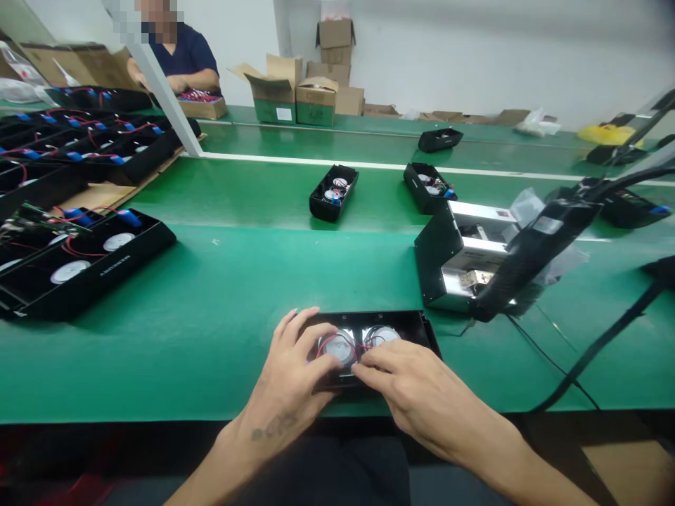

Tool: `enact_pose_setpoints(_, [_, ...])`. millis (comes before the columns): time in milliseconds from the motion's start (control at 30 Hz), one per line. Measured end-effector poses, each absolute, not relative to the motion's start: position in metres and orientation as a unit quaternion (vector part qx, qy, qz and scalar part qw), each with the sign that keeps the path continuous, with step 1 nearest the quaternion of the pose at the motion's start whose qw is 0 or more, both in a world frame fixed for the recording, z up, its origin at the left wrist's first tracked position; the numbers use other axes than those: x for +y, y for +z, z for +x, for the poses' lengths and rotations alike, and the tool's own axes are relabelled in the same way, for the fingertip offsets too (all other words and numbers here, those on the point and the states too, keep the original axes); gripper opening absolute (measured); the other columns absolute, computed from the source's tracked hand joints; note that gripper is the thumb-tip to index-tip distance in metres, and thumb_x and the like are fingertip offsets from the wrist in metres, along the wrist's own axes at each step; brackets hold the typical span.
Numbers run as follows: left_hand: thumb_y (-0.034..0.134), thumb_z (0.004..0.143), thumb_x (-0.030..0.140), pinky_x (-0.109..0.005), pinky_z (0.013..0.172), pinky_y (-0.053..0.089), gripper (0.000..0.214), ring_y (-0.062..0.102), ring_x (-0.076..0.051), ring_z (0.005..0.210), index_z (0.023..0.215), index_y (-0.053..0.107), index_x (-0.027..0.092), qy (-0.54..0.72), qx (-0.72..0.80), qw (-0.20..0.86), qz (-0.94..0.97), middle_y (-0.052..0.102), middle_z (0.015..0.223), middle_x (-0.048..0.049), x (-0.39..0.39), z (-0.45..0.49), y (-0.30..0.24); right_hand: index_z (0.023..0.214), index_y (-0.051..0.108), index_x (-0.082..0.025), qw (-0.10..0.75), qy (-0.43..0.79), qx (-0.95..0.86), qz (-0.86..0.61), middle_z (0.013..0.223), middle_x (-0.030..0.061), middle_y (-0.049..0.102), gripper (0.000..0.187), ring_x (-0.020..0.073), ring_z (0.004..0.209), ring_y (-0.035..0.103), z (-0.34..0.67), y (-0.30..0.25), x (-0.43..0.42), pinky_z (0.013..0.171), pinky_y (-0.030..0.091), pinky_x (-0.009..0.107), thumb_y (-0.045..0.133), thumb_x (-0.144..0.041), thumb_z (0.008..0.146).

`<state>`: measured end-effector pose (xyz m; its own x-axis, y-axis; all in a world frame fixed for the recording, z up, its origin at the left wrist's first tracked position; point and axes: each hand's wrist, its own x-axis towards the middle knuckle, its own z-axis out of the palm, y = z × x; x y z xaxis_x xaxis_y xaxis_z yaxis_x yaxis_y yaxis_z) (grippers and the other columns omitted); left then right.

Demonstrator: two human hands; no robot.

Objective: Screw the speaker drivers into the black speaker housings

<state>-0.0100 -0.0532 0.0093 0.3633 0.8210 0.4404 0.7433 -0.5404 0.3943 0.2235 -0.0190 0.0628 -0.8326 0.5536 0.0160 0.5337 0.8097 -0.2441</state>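
Note:
A black speaker housing lies at the near edge of the green table, open side up, with two round silver speaker backs and red wires inside. My left hand rests on its left half, fingers curled over the rim and onto the left speaker. My right hand lies over the front edge, fingertips pressed down at the wires between the two speakers. Neither hand lifts the housing.
Several similar black housings sit on the belt and in stacks at the left. An open black metal box and a hanging black tool with cable stand to the right. Another person works at the far left, with cardboard boxes behind.

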Motion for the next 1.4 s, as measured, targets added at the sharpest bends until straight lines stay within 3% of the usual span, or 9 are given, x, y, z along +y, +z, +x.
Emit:
enact_pose_setpoints(200, [0.078, 0.081, 0.014, -0.071, 0.119, 0.038, 0.021, 0.045, -0.038, 0.143, 0.099, 0.07, 0.023, 0.306, 0.476, 0.046, 0.823, 0.062, 0.136, -0.0109, -0.057, -0.008, 0.011, 0.105, 0.075, -0.02, 0.021, 0.13, -0.952, -0.276, 0.098, 0.0046, 0.074, 0.038, 0.0196, 0.081, 0.064, 0.216, 0.065, -0.013, 0.071, 0.048, 0.034, 0.052, 0.003, 0.085])
enact_pose_setpoints(367, [0.071, 0.083, 0.007, -0.076, 0.123, 0.031, 0.019, 0.04, -0.041, 0.147, 0.097, 0.069, 0.02, 0.299, 0.464, 0.049, 0.832, 0.06, 0.14, -0.0131, -0.06, -0.01, 0.01, 0.106, 0.076, -0.02, 0.012, 0.154, -0.954, -0.257, 0.096, 0.0067, 0.074, 0.039, 0.019, 0.082, 0.066, 0.216, 0.069, -0.009, 0.072, 0.049, 0.032, 0.052, 0.001, 0.084])
enact_pose_setpoints(600, [0.069, 0.086, 0.007, -0.076, 0.124, 0.029, 0.017, 0.036, -0.041, 0.15, 0.098, 0.069, 0.019, 0.286, 0.45, 0.051, 0.844, 0.059, 0.143, -0.0119, -0.063, -0.01, 0.011, 0.094, 0.074, -0.017, -0.001, 0.202, -0.94, -0.275, 0.09, 0.0079, 0.072, 0.017, 0.0217, 0.084, 0.068, 0.214, 0.073, -0.009, 0.076, 0.051, 0.035, 0.06, -0.011, 0.088])
enact_pose_setpoints(667, [0.071, 0.087, 0.01, -0.074, 0.123, 0.032, 0.015, 0.038, -0.041, 0.149, 0.097, 0.071, 0.021, 0.283, 0.453, 0.048, 0.844, 0.06, 0.144, -0.0101, -0.062, -0.01, 0.012, 0.097, 0.073, -0.018, 0.009, 0.205, -0.933, -0.295, 0.095, 0.0073, 0.073, 0.013, 0.0223, 0.086, 0.068, 0.215, 0.068, -0.014, 0.078, 0.052, 0.037, 0.064, -0.015, 0.089])
enact_pose_setpoints(833, [0.084, 0.08, 0.026, -0.068, 0.115, 0.042, 0.017, 0.048, -0.04, 0.142, 0.095, 0.077, 0.027, 0.279, 0.45, 0.088, 0.844, 0.066, 0.141, -0.0061, -0.036, -0.017, 0.018, 0.118, 0.066, -0.018, 0.061, 0.163, -0.929, -0.326, 0.112, 0.0101, 0.073, 0.031, 0.0253, 0.098, 0.067, 0.209, 0.059, -0.016, 0.084, 0.052, 0.039, 0.066, -0.011, 0.087])
enact_pose_setpoints(967, [0.09, 0.072, 0.042, -0.054, 0.11, 0.05, 0.021, 0.06, -0.033, 0.131, 0.082, 0.08, 0.026, 0.245, 0.438, 0.235, 0.832, 0.068, 0.137, -0.004, 0.006, -0.029, 0.032, 0.097, 0.075, -0.017, 0.043, 0.211, -0.909, -0.358, 0.085, 0.0047, 0.074, 0.017, 0.0192, 0.078, 0.066, 0.195, 0.073, 0.02, 0.07, 0.044, 0.031, 0.072, -0.013, 0.081])
enact_pose_setpoints(1100, [0.094, 0.061, 0.05, -0.044, 0.098, 0.057, 0.033, 0.068, -0.029, 0.114, 0.071, 0.079, 0.022, 0.187, 0.436, 0.356, 0.805, 0.067, 0.136, -0.0061, 0.035, -0.035, 0.046, 0.091, 0.079, -0.02, 0.003, 0.309, -0.885, -0.347, 0.07, -0.0027, 0.07, 0.018, 0.0127, 0.062, 0.059, 0.188, 0.089, 0.059, 0.055, 0.035, 0.026, 0.08, -0.023, 0.073])
enact_pose_setpoints(1400, [0.092, 0.059, 0.05, -0.036, 0.082, 0.056, 0.037, 0.069, -0.023, 0.1, 0.061, 0.073, 0.019, 0.138, 0.49, 0.393, 0.766, 0.069, 0.131, -0.0035, 0.043, -0.03, 0.058, 0.092, 0.082, -0.02, 0.016, 0.283, -0.891, -0.355, 0.067, -0.0044, 0.067, 0.025, 0.0122, 0.063, 0.057, 0.186, 0.088, 0.064, 0.057, 0.035, 0.025, 0.085, -0.028, 0.068])
